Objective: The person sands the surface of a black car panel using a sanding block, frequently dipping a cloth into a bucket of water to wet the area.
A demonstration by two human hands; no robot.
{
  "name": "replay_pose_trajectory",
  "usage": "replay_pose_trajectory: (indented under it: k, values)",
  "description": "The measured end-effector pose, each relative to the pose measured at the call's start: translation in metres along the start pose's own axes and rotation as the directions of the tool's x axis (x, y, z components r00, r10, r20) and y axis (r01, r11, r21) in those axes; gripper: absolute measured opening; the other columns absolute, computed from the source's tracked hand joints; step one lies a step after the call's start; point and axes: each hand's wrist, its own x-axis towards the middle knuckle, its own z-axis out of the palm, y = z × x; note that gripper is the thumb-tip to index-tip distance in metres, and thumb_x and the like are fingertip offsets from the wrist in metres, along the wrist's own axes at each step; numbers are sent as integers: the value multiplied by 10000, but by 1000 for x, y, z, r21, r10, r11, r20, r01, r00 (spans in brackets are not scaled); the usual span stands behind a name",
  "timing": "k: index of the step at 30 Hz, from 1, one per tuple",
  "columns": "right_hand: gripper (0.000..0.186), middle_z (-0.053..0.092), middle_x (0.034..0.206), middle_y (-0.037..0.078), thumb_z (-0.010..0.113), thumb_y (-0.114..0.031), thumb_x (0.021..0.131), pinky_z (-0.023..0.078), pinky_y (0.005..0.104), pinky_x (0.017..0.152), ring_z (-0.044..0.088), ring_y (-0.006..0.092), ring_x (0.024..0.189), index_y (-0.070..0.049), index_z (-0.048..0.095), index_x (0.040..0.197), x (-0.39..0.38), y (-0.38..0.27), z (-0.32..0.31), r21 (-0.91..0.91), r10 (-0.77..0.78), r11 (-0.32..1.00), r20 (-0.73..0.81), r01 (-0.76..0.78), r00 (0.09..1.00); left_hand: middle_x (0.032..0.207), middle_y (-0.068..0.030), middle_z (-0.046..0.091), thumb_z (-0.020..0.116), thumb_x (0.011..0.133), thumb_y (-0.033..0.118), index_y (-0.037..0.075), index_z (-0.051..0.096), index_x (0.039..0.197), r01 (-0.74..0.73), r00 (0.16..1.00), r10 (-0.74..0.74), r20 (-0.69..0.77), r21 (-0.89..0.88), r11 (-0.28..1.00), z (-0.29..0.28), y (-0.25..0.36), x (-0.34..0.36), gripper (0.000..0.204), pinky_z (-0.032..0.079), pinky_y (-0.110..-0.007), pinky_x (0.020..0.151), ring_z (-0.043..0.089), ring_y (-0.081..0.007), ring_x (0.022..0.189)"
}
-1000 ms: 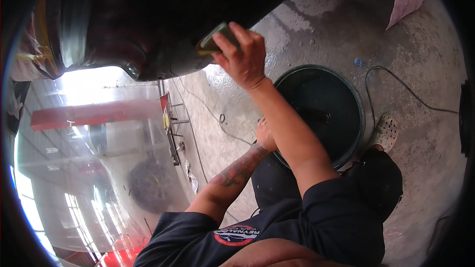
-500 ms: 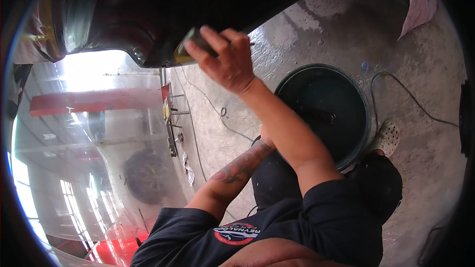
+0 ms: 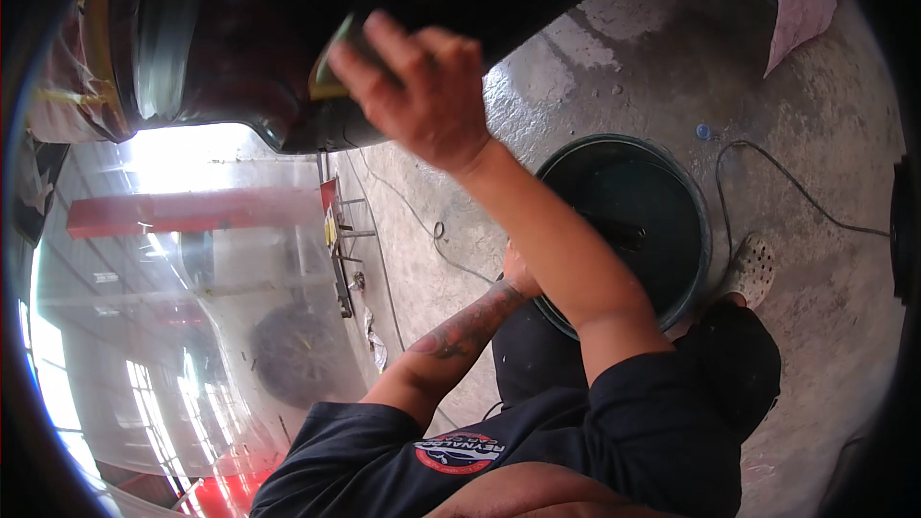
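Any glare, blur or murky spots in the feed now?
Head view: right hand and green block look blurred; dark panel nearly black toward the top; bright glare patch below its left; reflections streak the translucent sheet; rim dark.

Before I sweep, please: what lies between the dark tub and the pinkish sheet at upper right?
In the head view, a small blue disc lies there on the floor.

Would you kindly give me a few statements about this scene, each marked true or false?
1. The right hand holds a block. True.
2. The bucket is bright red. False: the bucket is dark.
3. A small blue cap lies on the floor. True.
4. The left hand is in full view. False: the right forearm hides part of it.
5. The pale shoe has holes. True.
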Motion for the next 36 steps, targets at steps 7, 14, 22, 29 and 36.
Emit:
replay_pose_trajectory:
  k: [7, 14, 22, 29, 36]
  values:
    - [416, 573, 1279, 207, 671, -202, 964, 460, 476, 980, 546, 381, 1148, -54, 608, 1348, 92, 96, -25, -143, 197, 953, -371, -266, 907, 1142, -122, 712, 760, 734, 303, 101, 746, 1041, -96, 981, 49, 189, 249, 964, -87, 92, 36, 367, 518, -455, 862, 651, -315, 1067]
    - [629, 530, 1373, 57, 844, -235, 740, 437, 429, 877, 525, 296, 1030, -311, 626, 1326, 7, -1, 5, 97, 160, 984, -88, -151, 983, 1037, -90, 718, 791, 679, 295, 143, 732, 1056, 329, 939, -335, 82, -506, 797, -10, -23, -21, 411, 492, -430, 840, 649, -288, 1001]
    - [467, 546, 1261, 202, 713, -257, 941, 435, 478, 978, 531, 369, 1138, -58, 576, 1341, 80, 133, -21, -114, 210, 954, -407, -278, 889, 1044, -44, 619, 809, 641, 299, 137, 707, 1008, -167, 986, 152, 74, 276, 947, -78, 85, 31, 414, 498, -413, 835, 624, -260, 974]
    - [807, 508, 1319, 232, 857, -153, 700, 497, 507, 868, 582, 397, 1056, -249, 494, 1414, -71, -2, -2, 181, 242, 950, 92, -255, 966, 1173, -152, 675, 757, 785, 300, 109, 681, 1187, -27, 994, 16, 111, 104, 994, -47, 46, 19, 451, 491, -499, 866, 632, -299, 1057]
    - [518, 519, 1353, 215, 712, -204, 933, 429, 474, 1040, 514, 389, 1215, -51, 550, 1400, 29, 89, -17, -11, 305, 948, -255, -318, 918, 1163, -68, 660, 768, 684, 363, 99, 717, 1007, -215, 976, 219, 8, 229, 949, -77, 68, 26, 420, 470, -426, 780, 612, -272, 960]
